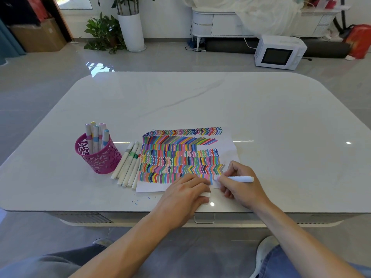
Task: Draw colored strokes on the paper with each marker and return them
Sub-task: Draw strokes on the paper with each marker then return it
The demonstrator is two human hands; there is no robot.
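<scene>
Left hand (184,194): curled round small white piece (205,194), probably a cap, pinning white stroke-covered paper sheet (226,151) steady. Right hand (241,187): pinches white plastic marker (242,179), tip at sheet's near-right corner, drawing.

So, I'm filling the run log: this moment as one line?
right hand: holds marker, tip at paper | left hand: holds cap, rests on paper | cup: holds markers | loose markers: beside cup
</scene>
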